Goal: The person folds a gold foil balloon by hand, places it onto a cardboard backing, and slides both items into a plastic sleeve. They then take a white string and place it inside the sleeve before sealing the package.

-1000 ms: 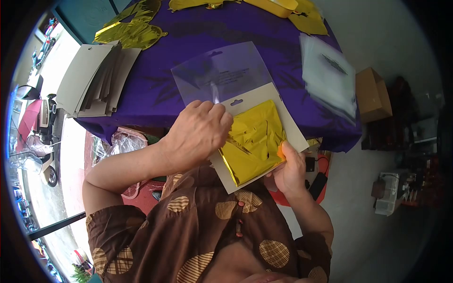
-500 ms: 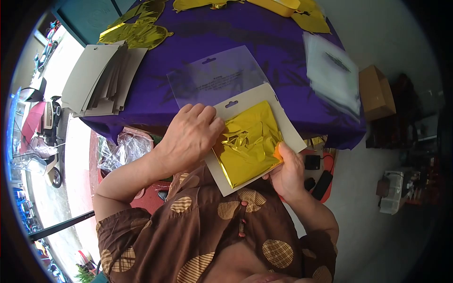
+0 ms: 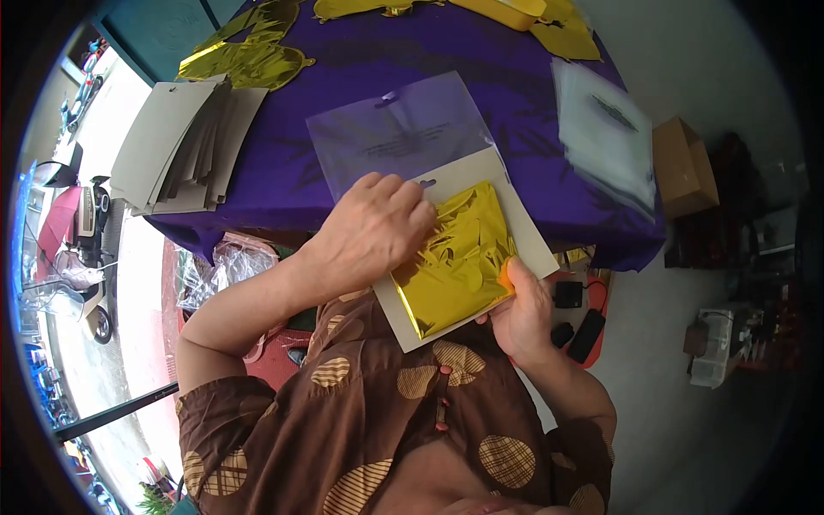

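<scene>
A folded gold foil piece (image 3: 459, 270) lies flat on a grey card (image 3: 525, 219) with a hang slot at its top. My right hand (image 3: 525, 318) grips the card's lower right edge, thumb on the foil beside a small orange patch. My left hand (image 3: 373, 225) is closed over the card's upper left side, fingers curled; what its fingertips pinch is hidden. A clear printed plastic sleeve (image 3: 399, 137) spreads over the tablecloth, just beyond the card. Whether the card is inside it, I cannot tell.
On the purple-covered table (image 3: 378, 51) are a stack of grey cards (image 3: 176, 142) at left, clear sleeves (image 3: 605, 137) at right, gold foil pieces (image 3: 249, 64) and a yellow tray (image 3: 502, 10) at the back. A cardboard box (image 3: 685, 167) stands right of the table.
My left hand has moved up and right over the foil. The sleeve's top edge has risen and shifted slightly right. My right hand keeps its grip.
</scene>
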The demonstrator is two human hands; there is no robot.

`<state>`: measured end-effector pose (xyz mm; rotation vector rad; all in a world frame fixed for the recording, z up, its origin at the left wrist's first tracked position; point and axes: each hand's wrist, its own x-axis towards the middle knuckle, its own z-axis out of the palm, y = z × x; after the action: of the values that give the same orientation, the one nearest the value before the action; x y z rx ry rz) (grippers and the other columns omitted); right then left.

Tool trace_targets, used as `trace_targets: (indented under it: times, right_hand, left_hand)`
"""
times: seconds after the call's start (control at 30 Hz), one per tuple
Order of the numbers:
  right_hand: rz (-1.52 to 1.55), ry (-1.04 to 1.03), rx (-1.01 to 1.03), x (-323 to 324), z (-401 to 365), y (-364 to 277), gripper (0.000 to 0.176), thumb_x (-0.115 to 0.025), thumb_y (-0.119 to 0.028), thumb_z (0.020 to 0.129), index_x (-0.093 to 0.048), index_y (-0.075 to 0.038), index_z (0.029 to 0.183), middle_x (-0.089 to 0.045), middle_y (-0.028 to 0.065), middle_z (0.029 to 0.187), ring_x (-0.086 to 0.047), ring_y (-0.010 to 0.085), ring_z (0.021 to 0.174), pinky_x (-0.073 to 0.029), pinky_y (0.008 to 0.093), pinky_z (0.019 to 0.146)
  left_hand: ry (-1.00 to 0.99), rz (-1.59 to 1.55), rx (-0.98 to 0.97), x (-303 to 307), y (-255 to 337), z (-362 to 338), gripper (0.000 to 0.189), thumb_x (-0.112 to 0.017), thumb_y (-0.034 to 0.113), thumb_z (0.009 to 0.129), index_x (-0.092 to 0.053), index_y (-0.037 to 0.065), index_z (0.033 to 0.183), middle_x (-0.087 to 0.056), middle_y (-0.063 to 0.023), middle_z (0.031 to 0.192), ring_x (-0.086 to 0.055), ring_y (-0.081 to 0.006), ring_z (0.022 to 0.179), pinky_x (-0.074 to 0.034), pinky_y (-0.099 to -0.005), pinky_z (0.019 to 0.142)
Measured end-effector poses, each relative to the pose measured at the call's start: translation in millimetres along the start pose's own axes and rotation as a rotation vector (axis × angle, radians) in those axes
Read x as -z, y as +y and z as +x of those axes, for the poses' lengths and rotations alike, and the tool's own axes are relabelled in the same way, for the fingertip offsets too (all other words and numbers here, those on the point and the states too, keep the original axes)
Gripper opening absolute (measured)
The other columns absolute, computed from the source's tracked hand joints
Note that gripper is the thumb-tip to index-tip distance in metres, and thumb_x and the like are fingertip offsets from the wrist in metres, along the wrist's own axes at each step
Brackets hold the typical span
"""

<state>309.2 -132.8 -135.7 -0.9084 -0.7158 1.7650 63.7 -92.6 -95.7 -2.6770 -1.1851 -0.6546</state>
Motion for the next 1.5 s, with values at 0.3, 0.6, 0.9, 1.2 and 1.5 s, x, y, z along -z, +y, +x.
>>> trace_targets:
  times: [0.3,0.6,0.9,1.2,1.5]
  right_hand:
    - [-0.077,-0.013,0.053,2.5,4.1,4.4,0.041,-0.039,-0.028,0.106,-0.052,0.004,0.128,-0.068,0.0167,0.107,-0.068,0.0219,0.077,-0.051,0.0321,0.052]
    - [0.041,-0.033,0.057,2.9,4.6,14.8,0.035,-0.039,-0.026,0.107,-0.052,0.001,0.125,-0.068,0.0150,0.108,-0.070,0.0242,0.082,-0.054,0.0357,0.057]
    - [-0.029,-0.087,0.154,1.7,-2.5,24.1,0.042,-0.034,-0.028,0.108,-0.043,-0.001,0.138,-0.063,0.0146,0.118,-0.068,0.0235,0.087,-0.054,0.0363,0.060]
    - [-0.065,-0.100,0.101,9.4,-4.3,30.5,0.034,-0.036,-0.023,0.108,-0.047,0.002,0.129,-0.066,0.0156,0.111,-0.071,0.0241,0.083,-0.057,0.0338,0.056]
    - [-0.015,-0.091,0.083,7.6,-8.6,30.6,0.034,-0.037,-0.022,0.108,-0.048,0.004,0.127,-0.066,0.0175,0.110,-0.071,0.0256,0.082,-0.058,0.0347,0.055]
  left_hand:
    - [0.082,0.002,0.208,0.6,1.4,-35.1,0.024,-0.069,0.003,0.077,-0.054,0.004,0.095,-0.053,-0.0100,0.083,-0.055,-0.0283,0.075,-0.044,-0.0403,0.067]
    - [0.496,-0.487,0.851,3.0,13.7,-47.4,0.035,-0.065,0.002,0.091,-0.052,-0.003,0.124,-0.063,-0.0122,0.100,-0.064,-0.0196,0.087,-0.052,-0.0297,0.072]
    - [0.372,-1.690,1.243,16.1,22.6,-59.6,0.056,-0.060,0.047,0.099,-0.060,-0.007,0.115,-0.071,-0.0152,0.093,-0.071,-0.0218,0.084,-0.059,-0.0354,0.076]
    - [0.440,-1.896,1.306,-25.5,22.4,-51.3,0.039,-0.071,0.021,0.092,-0.063,-0.006,0.118,-0.071,-0.0144,0.110,-0.070,-0.0239,0.098,-0.055,-0.0392,0.090]
    - [0.512,-1.947,1.270,-29.8,33.3,-53.3,0.023,-0.066,0.008,0.095,-0.065,-0.009,0.110,-0.071,-0.0178,0.105,-0.071,-0.0232,0.090,-0.058,-0.0351,0.085]
